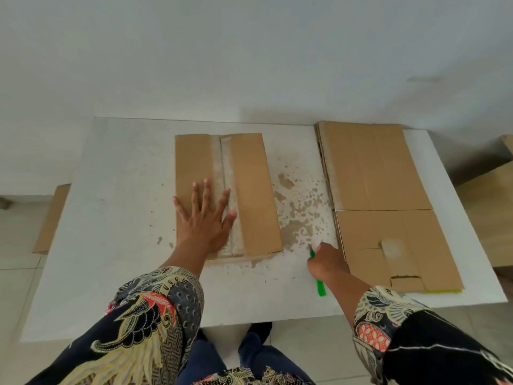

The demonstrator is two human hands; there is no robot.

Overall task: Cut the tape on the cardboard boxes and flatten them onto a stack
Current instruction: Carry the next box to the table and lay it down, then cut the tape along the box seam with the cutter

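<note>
Working surface: the white rectangular table [125,218], its top flecked with brown patches, carries everything within easy reach of a standing person.
Stack: flattened brown cardboard sheets [374,168] lie on the table's right side, well apart from the box, apparently so finished pieces stay clear of the cutting.
Box in hand: a sealed brown cardboard box [249,190] sits mid-table, its clear tape seam [227,173] running away from the person and lined up for a straight cut.
Left hand: the left hand [204,218] lies flat with fingers spread on the box's left flap beside the seam, seemingly pinning it against sliding.
Right hand: the right hand [327,259] curls round a green plastic cutter [320,287], held over the table between box and stack; its blade tip is too small to make out.
Stage: taping looks uncut, so slitting likely comes next.
Spare: another cardboard piece [52,218] leans below the table's left edge.
</note>
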